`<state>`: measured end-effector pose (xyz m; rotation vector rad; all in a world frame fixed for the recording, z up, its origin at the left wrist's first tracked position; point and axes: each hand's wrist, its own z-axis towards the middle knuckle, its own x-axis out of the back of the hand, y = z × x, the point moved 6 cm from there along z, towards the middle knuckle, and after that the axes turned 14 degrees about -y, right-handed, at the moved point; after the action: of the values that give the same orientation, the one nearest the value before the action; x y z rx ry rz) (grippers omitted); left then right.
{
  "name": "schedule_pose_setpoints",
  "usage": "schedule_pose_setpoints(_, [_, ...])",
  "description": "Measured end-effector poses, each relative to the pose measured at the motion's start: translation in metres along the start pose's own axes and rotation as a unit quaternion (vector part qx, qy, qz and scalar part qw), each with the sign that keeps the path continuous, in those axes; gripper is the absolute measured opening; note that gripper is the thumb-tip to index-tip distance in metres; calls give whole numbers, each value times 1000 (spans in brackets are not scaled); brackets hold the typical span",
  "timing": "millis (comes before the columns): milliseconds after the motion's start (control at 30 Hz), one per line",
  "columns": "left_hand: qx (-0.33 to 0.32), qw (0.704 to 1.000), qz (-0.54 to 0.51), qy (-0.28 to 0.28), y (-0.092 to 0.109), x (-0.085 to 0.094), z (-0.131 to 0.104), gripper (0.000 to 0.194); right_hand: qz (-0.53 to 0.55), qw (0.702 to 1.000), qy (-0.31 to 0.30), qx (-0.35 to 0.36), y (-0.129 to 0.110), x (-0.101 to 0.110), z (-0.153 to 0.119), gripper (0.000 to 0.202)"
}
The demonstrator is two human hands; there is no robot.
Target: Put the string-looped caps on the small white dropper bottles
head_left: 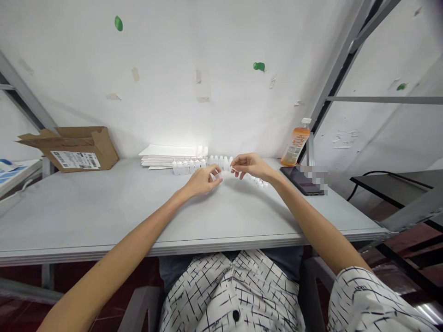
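Observation:
My left hand (202, 180) is closed around a small translucent white bottle (218, 175), tilted with its top toward my other hand. My right hand (252, 165) pinches a small white cap (233, 169) between thumb and fingertips, a short way from that bottle's top. Behind my left hand stands a group of small white dropper bottles with pointed tops (186, 167). Beside them, farther back, is a row of similar bottles with plain short necks (220, 161). Small white caps (260, 182) lie loose under and beside my right hand.
A stack of white folded card (173, 154) lies by the wall, and an opened cardboard box (78, 147) stands at the left. An orange drink bottle (295, 143) and a dark phone (302, 180) are at the right. The grey table's front edge (224, 244) runs before my lap.

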<state>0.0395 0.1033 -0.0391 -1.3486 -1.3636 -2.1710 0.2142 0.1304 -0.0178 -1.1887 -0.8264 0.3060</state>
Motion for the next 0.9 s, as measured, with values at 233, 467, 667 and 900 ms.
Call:
schedule_pose_setpoints(233, [-1, 1000, 4, -5, 3, -1, -2, 26, -17, 1000, -18, -5, 2, -12, 3, 22])
schedule_pose_setpoints(467, [0, 1000, 3, -12, 3, -2, -2, 30, -13, 1000, -19, -8, 4, -19, 6, 20])
schedule_pose_setpoints(667, [9, 1000, 10, -21, 0, -3, -1, 33, -20, 1000, -19, -4, 6, -21, 7, 20])
schedule_pose_setpoints(900, [11, 1000, 8, -17, -4, -1, 1, 34, 5, 1000, -21, -8, -1, -26, 7, 31])
